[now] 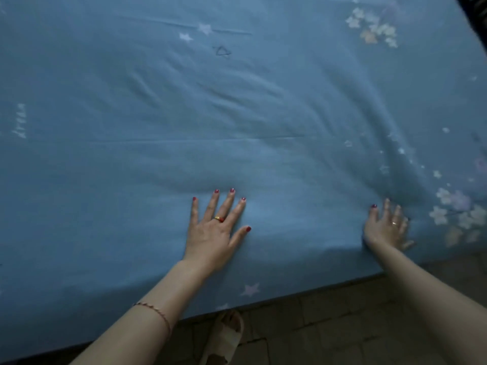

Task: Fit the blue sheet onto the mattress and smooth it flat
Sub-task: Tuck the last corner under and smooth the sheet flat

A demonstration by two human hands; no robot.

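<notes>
Blue sheet (pixel 184 114) covers the mattress top, filling most of the view, and drapes over the near edge, so the mattress itself isn't visible. Left hand (pixel 214 230) lies palm-down on the sheet near that edge, fingers straight and spread, thumb out to the side, holding nothing; gold ring w/ red stone (pixel 218 219) on one finger, dark red nail polish, thin red bracelet (pixel 158 313) on the forearm. Right hand (pixel 387 227) also flat on the sheet, further to the right & well apart from the left, fingers extended and fanned; it's a bit blurred, but looks like it's pressing, not gripping. Plain ring (pixel 394 223) on it. Fabric isn't flat yet: soft wrinkles (pixel 163 85) across the middle, a long straight crease (pixel 210 139) running side to side above the hands, and diagonal folds (pixel 374 143) leading down to the right hand. Print on the sheet: pale stars (pixel 195 32), flower clusters top right (pixel 374 27) and by the right hand (pixel 458 209), a small pen-like triangle mark (pixel 222 51). Below the bed edge, dark tiled floor (pixel 355 325) and a light sandal (pixel 224 338).
</notes>
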